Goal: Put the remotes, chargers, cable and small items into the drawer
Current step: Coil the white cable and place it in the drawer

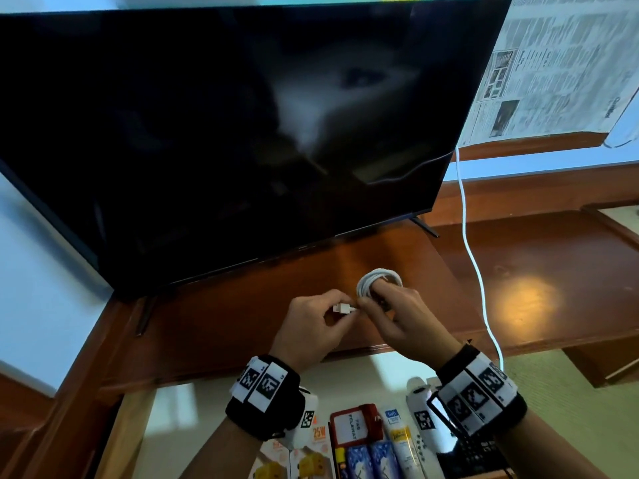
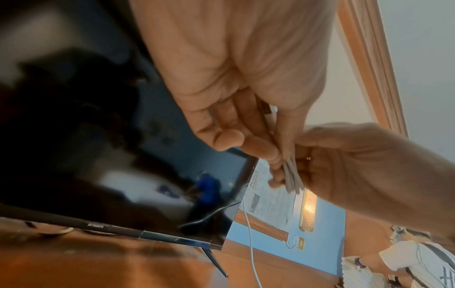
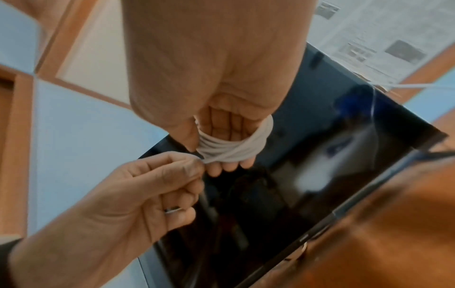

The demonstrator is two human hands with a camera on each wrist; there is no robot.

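With the white cable (image 1: 379, 280) coiled round the right hand's (image 1: 397, 318) fingers above the surface (image 1: 262, 305) and the left hand (image 1: 313, 328) pinching its plug (image 1: 340, 308), a slackened grip could probably let the loops spring loose before reaching the open drawer (image 1: 214, 416) below.

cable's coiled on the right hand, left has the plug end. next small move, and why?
Probably tuck the plug end under the white cable coil: the loops already wrap the right hand fingers, and only the short end pinched by the left hand is loose. The open drawer waits below.
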